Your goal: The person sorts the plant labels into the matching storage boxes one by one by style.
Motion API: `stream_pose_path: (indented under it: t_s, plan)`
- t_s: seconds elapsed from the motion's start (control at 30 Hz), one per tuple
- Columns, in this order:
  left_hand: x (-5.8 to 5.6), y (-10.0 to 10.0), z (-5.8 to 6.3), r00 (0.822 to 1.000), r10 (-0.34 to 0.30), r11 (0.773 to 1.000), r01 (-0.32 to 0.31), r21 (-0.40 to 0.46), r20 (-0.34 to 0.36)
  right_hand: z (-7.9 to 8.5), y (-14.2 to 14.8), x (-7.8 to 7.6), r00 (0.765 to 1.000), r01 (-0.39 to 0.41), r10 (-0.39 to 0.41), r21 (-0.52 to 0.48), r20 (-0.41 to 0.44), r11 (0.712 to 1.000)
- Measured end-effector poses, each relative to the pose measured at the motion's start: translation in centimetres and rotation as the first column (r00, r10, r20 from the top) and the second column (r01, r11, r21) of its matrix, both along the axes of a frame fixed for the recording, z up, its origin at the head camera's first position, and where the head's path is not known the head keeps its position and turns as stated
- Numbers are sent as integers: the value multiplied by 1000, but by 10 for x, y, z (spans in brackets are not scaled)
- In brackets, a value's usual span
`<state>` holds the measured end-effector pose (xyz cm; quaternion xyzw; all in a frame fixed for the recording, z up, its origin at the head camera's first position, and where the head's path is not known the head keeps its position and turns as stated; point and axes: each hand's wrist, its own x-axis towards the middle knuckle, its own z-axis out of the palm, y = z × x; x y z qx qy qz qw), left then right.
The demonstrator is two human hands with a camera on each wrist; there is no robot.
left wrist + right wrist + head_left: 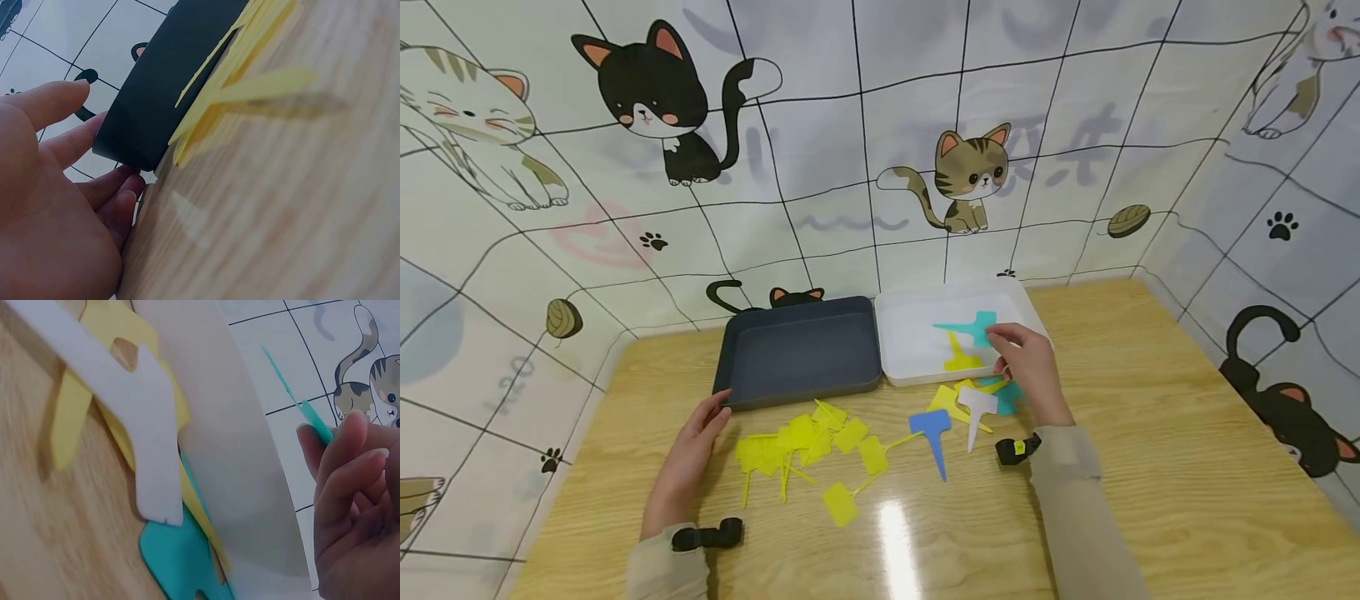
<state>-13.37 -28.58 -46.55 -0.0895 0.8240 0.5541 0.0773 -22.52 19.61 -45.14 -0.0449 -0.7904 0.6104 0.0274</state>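
Observation:
Above the white tray (917, 371), my right hand (1032, 367) pinches a teal T-shaped plant label (983, 327) between thumb and fingertips. In the right wrist view the same teal plant label (317, 422) appears nearly edge-on, above the tray's wall. Inside the white tray lies a yellow plant label (961, 362). My left hand (694, 442) is at the near left corner of the dark grey tray (805, 350). The left wrist view shows its fingers (78, 140) touching that corner, while the thumb stands away from it.
Several yellow plant labels (801, 433) lie heaped before the dark tray. To their right rest a blue label (931, 423), a white label (977, 404), more yellow ones and a teal label (1009, 398). A cat-patterned wall covering (835, 183) rises behind the wooden table (1150, 417).

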Motion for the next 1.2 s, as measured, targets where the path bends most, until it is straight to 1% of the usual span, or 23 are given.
stream_pose_path:
  t_s: [0.07,0.2,0.4,0.6,0.83,1.0,1.2]
  plan:
    - [0,1,-2,1000,-3,1000,3,11,-1,0,2,0,1000,5,-6,19,15,1000]
    - [0,2,-3,1000,3,1000,-3,15,-2,1,6,1,999,-8,5,59,40,998]
    - [1,2,-3,1000,1,1000,-1,16,2,-1,8,3,999,-28,21,135,50,990]
    - [0,3,-2,1000,9,1000,-9,15,4,-1,9,2,997,-34,18,220,75,975]
    - [0,2,-3,1000,9,1000,-9,16,-2,3,8,3,997,-45,22,322,74,946]
    - [0,1,-3,1000,4,1000,-4,18,-2,2,8,2,994,-62,23,367,110,928]
    - [0,2,-3,1000,4,1000,-4,27,-3,2,11,2,987,-111,56,384,151,917]
